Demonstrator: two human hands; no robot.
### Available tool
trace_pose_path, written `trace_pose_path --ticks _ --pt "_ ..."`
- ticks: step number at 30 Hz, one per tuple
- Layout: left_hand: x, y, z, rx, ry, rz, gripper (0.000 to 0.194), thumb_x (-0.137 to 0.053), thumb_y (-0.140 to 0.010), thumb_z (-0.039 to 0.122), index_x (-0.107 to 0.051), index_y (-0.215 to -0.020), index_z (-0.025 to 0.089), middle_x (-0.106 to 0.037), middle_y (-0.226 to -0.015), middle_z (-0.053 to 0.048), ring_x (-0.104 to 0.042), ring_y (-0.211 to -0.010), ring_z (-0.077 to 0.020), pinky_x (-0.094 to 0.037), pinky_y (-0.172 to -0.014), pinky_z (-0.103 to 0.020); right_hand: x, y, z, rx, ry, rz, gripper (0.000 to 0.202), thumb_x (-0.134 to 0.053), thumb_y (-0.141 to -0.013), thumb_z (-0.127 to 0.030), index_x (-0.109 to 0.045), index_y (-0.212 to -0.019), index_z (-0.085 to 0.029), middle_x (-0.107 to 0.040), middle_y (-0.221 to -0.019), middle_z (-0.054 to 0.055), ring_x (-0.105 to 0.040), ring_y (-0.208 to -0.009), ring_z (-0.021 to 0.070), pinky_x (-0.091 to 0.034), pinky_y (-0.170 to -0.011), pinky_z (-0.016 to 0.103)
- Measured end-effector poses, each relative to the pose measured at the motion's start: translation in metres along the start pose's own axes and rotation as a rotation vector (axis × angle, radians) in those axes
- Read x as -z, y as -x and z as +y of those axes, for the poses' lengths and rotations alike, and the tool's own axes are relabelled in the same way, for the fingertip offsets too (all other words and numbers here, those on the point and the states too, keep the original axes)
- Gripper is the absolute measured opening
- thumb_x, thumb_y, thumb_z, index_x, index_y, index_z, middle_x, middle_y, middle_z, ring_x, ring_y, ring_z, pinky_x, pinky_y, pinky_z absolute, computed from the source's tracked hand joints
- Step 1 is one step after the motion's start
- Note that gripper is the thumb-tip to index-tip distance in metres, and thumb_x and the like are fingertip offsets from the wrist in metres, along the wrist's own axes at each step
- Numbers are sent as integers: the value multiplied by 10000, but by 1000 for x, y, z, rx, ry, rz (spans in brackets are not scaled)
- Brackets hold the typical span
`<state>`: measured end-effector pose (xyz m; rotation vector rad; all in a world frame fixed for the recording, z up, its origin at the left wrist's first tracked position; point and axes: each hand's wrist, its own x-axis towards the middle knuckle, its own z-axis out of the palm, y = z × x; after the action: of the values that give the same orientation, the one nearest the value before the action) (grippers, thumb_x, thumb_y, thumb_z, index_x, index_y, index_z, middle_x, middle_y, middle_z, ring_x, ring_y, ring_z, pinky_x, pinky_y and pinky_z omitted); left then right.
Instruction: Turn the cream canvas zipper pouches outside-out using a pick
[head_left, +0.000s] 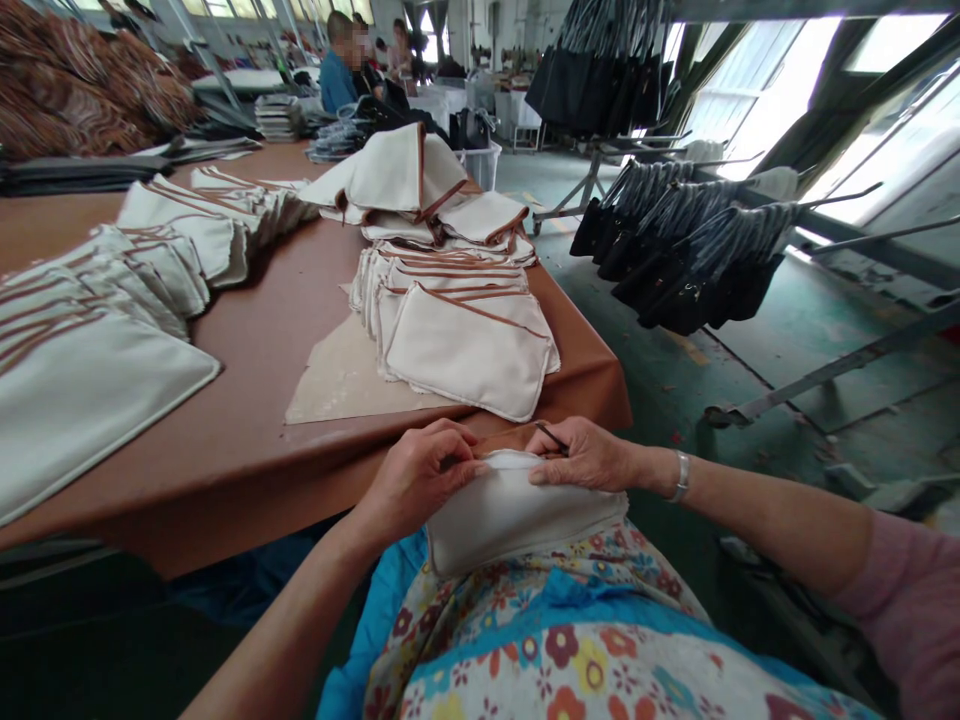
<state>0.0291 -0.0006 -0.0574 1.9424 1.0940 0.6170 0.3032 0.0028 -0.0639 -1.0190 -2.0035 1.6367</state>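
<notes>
A white fabric bag panel (517, 525) with a piped edge lies across my lap, its upper edge raised near the table's front. My left hand (431, 470) pinches that edge between thumb and fingers. Close by on the right, my right hand (581, 455) is closed, its thumb pressing the panel's upper edge. A thin dark tool (551, 437) sticks out between the right fingers; most of it is hidden, so its kind is unclear. Brown material (506, 440) shows between the two hands. Just beyond them, a stack of similar white panels (469, 345) with brown trim rests on the table.
The table (277, 320) has a brown cover and a beige sheet (337, 385). More white panels (97, 390) overlap along its left side, with a heap (397, 175) farther back. Black bags (675, 270) hang from a rack at right. A person (341, 75) is in the background.
</notes>
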Motion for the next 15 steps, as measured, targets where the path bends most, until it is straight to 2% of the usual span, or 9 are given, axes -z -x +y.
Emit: trace_pose_path --ticks 5,9,12,15 --pt "2 0 3 38 1 -8 255 -669 -867 386 -649 -731 172 -669 -914 -38 -615 -779 -152 -469 -668 -234 0 2 2 -20 6 15 424 -682 -828 -504 -691 -907 -88 -598 -748 12 -497 -669 109 -393 -599 208" --pt "-3 -1 -1 101 -60 19 284 -661 -850 438 -665 -765 168 -649 -752 -14 -579 -669 -144 -429 -571 -223 0 2 0 41 81 -4 434 -608 -886 -496 -709 -1000 -90 -640 -846 46 -544 -758 143 -440 -670 231" --pt "-7 -1 -4 127 -91 31 256 -668 -833 410 -650 -739 172 -636 -696 1 -558 -622 -138 -396 -528 -217 0 3 -1 67 83 -13 435 -611 -890 -476 -697 -1095 -102 -662 -944 61 -572 -827 162 -462 -734 249" --pt "-10 0 -3 133 -139 62 226 -678 -811 370 -621 -699 183 -607 -639 18 -526 -582 -130 -371 -502 -213 1 4 -1 21 -5 -8 467 -583 -897 -522 -697 -1058 -100 -650 -917 57 -571 -787 149 -465 -707 239"
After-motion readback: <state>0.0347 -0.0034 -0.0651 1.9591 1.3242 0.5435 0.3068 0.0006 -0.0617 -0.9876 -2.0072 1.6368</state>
